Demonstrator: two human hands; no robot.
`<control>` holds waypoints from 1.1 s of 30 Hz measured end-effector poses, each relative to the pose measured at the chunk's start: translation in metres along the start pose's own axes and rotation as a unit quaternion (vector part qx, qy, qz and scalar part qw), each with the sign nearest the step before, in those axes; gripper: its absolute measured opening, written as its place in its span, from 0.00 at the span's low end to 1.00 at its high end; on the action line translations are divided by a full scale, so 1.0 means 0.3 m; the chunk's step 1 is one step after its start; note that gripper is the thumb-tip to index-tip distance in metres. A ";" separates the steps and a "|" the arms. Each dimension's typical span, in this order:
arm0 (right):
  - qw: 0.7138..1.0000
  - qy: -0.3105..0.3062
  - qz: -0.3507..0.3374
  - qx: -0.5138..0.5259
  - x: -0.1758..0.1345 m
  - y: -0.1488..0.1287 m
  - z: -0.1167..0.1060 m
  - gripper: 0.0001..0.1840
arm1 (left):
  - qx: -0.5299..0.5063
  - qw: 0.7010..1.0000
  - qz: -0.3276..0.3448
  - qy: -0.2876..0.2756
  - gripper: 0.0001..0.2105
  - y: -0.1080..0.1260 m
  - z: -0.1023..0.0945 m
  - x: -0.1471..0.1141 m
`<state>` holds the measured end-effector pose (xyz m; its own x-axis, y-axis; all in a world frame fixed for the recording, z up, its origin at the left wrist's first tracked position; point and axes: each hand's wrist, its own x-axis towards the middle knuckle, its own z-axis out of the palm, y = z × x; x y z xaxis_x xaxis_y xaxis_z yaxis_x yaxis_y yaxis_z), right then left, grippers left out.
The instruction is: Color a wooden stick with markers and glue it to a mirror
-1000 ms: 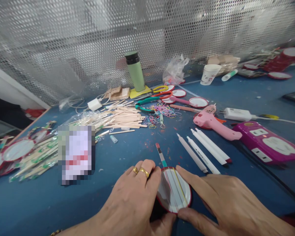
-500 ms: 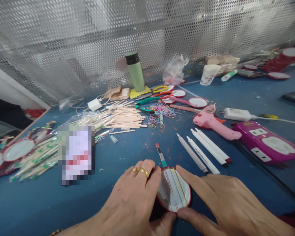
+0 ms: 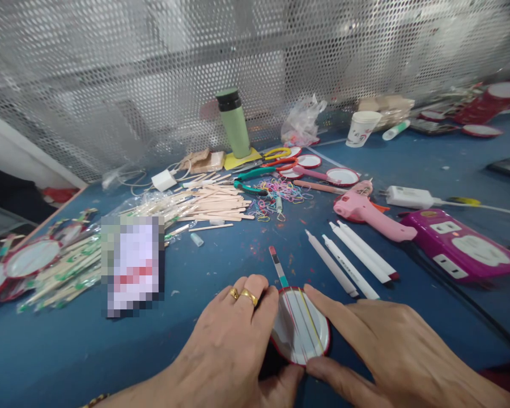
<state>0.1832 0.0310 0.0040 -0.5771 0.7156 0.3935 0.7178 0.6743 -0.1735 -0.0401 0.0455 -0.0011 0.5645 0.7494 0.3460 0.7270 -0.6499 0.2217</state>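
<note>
Between my hands at the bottom centre is a red-rimmed white disc [image 3: 304,328] with several thin bands, one of them yellow, stretched across its face. A flat stick [image 3: 277,265] with red, grey and teal stripes points away from its far edge. My left hand [image 3: 233,334], with two gold rings, grips the disc's left rim between curled fingers and thumb. On the other side, my right hand [image 3: 374,340] holds the right rim, forefinger at the far edge and thumb at the near edge. The two thumbs nearly meet below the disc. Its underside is hidden.
White markers [image 3: 351,266] lie right of the disc, near a pink glue gun [image 3: 374,215] and a purple power strip [image 3: 463,243]. Ahead are wooden sticks [image 3: 221,204], loose rubber bands [image 3: 284,191], pliers [image 3: 259,173] and a green bottle [image 3: 234,124]. A metal mesh [image 3: 174,73] stands behind.
Almost nothing differs. Both hands keep their hold on the disc, which has shifted very slightly.
</note>
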 end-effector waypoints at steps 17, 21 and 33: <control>1.000 -0.007 -0.009 0.020 0.004 0.013 0.001 0.22 | -0.004 1.000 -0.003 0.001 0.23 0.001 0.005 -0.004; 1.000 -0.006 -0.009 0.015 -0.001 0.013 0.004 0.22 | -0.004 1.000 0.002 0.003 0.22 0.001 0.002 -0.002; 1.000 -0.004 -0.008 -0.007 -0.009 0.013 0.008 0.22 | -0.017 1.000 -0.005 -0.010 0.23 -0.001 0.007 -0.005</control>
<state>0.1866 0.0321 0.0002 -0.5918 0.7058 0.3895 0.7132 0.6836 -0.1551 -0.0403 0.0447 -0.0037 0.5643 0.7586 0.3256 0.7196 -0.6453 0.2565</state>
